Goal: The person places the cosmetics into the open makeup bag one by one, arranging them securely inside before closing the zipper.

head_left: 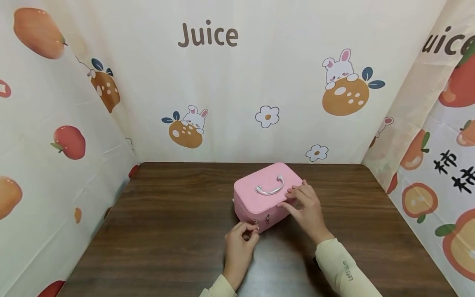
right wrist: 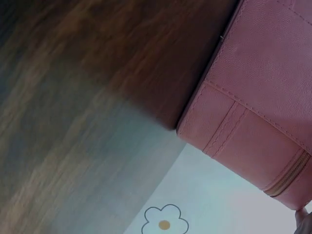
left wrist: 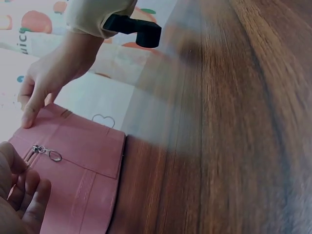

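A pink vanity case [head_left: 259, 189] with a silver handle [head_left: 274, 186] on its lid sits on the table, lid down. At its front left corner my left hand [head_left: 239, 247] pinches a small metal zipper pull [head_left: 256, 225]. A second zipper pull [head_left: 267, 218], with a ring seen in the left wrist view, hangs on the front. My right hand [head_left: 307, 210] rests on the lid's right side, thumb along the front edge and fingers over the top. In the right wrist view, the case's side shows a stretch of zipper [right wrist: 288, 176] and a fingertip at the corner.
The dark wooden table [head_left: 156, 231] extends on both sides of the case. Behind it and to the sides hang white curtains [head_left: 237, 82] printed with fruit, rabbits and flowers. A black wrist device [left wrist: 141, 33] sits at the right sleeve.
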A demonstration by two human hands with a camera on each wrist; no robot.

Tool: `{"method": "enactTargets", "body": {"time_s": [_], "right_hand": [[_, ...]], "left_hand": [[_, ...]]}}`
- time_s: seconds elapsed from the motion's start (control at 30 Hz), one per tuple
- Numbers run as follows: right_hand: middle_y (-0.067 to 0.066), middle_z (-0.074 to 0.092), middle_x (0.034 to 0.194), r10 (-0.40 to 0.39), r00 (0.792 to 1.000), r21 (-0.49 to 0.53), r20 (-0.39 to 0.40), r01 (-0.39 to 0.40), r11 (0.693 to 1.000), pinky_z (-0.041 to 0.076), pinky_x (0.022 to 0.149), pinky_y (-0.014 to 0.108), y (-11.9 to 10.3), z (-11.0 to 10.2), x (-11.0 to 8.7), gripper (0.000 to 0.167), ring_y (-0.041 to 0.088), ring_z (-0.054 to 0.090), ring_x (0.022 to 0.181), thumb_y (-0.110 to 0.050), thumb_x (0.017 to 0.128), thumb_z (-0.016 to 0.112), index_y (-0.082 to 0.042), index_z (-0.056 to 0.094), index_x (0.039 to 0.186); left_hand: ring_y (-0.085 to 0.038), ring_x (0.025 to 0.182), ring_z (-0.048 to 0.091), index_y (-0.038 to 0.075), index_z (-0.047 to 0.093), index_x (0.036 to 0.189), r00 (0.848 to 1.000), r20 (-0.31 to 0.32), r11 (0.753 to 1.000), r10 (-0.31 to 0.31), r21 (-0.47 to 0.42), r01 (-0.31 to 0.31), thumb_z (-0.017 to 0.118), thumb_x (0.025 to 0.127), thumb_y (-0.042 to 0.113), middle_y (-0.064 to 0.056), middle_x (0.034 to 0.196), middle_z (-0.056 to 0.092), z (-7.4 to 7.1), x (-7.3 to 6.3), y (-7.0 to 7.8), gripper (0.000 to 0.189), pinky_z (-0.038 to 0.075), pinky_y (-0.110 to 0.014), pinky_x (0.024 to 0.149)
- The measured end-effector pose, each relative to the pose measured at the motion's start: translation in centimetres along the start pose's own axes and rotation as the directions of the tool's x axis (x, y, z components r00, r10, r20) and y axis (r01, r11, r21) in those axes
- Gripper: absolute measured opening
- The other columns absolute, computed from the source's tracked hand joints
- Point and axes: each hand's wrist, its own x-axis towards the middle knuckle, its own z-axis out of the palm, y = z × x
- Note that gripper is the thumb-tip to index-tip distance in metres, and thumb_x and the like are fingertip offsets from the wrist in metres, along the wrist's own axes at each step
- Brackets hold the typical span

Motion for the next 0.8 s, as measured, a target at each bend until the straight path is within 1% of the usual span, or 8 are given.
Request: {"method": "enactTargets", "body": {"time_s": [0.1,0.23,0.33,0.47,0.53,0.63,0.7,0.8], "right_hand": [[0.005,0.066,0.084,-0.003,0.999,0.001,-0.036,0.003,1.0,0.025,0.119,0.041,-0.2,0.3,-0.1,0.032,0.025,0.057,0.092,-0.02,0.062,0.09,-0.004,0.073,0.084],[0.003,0.062,0.08,0.0,0.997,-0.002,-0.075,0.0,1.0,0.022,0.118,0.053,-0.7,0.8,-0.4,0.036,0.021,0.056,0.086,-0.037,0.07,0.083,-0.004,0.072,0.081],[0.003,0.061,0.079,0.005,0.995,0.004,-0.098,-0.005,1.0,0.021,0.116,0.059,-1.1,1.2,-0.6,0.039,0.02,0.054,0.085,-0.042,0.072,0.08,-0.004,0.072,0.08],[0.002,0.061,0.081,0.004,0.993,0.019,-0.117,-0.002,1.0,0.023,0.114,0.061,-1.4,1.5,-0.7,0.033,0.021,0.054,0.086,-0.033,0.069,0.086,-0.005,0.073,0.079],[0.002,0.062,0.081,0.003,0.992,0.024,-0.124,0.0,1.0,0.023,0.114,0.061,-1.5,1.6,-0.7,0.029,0.022,0.054,0.086,-0.023,0.063,0.091,-0.006,0.073,0.079],[0.002,0.061,0.081,0.009,0.991,0.021,-0.137,-0.006,1.0,0.024,0.113,0.06,-1.7,1.7,-0.6,0.031,0.022,0.053,0.086,-0.01,0.055,0.093,-0.006,0.072,0.078],[0.002,0.061,0.081,0.019,0.989,0.016,-0.145,-0.016,1.0,0.024,0.113,0.06,-1.8,1.8,-0.6,0.033,0.022,0.053,0.086,-0.006,0.052,0.094,-0.006,0.072,0.078],[0.002,0.061,0.081,0.034,0.987,0.0,-0.159,-0.034,0.999,0.025,0.113,0.06,-2.1,2.0,-0.7,0.034,0.022,0.054,0.086,-0.006,0.052,0.094,-0.007,0.072,0.077]], "left_hand": [[0.001,0.06,0.057,0.007,0.074,0.077,1.0,-0.016,1.0,0.004,-0.004,-0.004,0.07,0.072,-0.009,0.007,0.081,0.072,0.0,0.1,-0.1,0.018,0.05,-0.017,0.053],[-0.001,0.059,0.057,0.007,0.075,0.078,0.999,-0.039,1.0,0.015,0.002,-0.015,0.07,0.073,-0.01,0.006,0.079,0.07,-0.1,0.2,-0.4,0.018,0.05,-0.016,0.053],[-0.001,0.059,0.056,0.008,0.075,0.078,0.999,-0.046,1.0,0.015,0.011,-0.015,0.07,0.073,-0.01,0.007,0.077,0.069,-0.2,0.3,-0.5,0.02,0.049,-0.016,0.052],[0.0,0.058,0.055,0.01,0.076,0.078,0.999,-0.051,1.0,0.005,0.018,-0.004,0.069,0.072,-0.01,0.008,0.077,0.069,-0.2,0.3,-0.7,0.022,0.048,-0.016,0.051],[0.0,0.058,0.055,0.01,0.076,0.078,0.999,-0.054,1.0,0.003,0.015,-0.002,0.069,0.072,-0.011,0.007,0.077,0.07,-0.3,0.3,-0.7,0.023,0.048,-0.016,0.051],[0.0,0.058,0.055,0.01,0.076,0.078,0.998,-0.056,1.0,-0.001,0.015,0.002,0.069,0.073,-0.011,0.007,0.078,0.07,-0.3,0.4,-0.7,0.022,0.048,-0.016,0.052],[0.0,0.059,0.056,0.009,0.076,0.079,0.998,-0.058,1.0,0.004,0.018,-0.003,0.069,0.072,-0.01,0.007,0.078,0.07,-0.2,0.5,-0.6,0.022,0.049,-0.016,0.052],[0.001,0.059,0.056,0.009,0.076,0.079,0.999,-0.048,1.0,0.002,0.03,-0.001,0.07,0.073,-0.009,0.009,0.079,0.07,-0.1,0.6,-0.6,0.019,0.049,-0.016,0.053]]}}
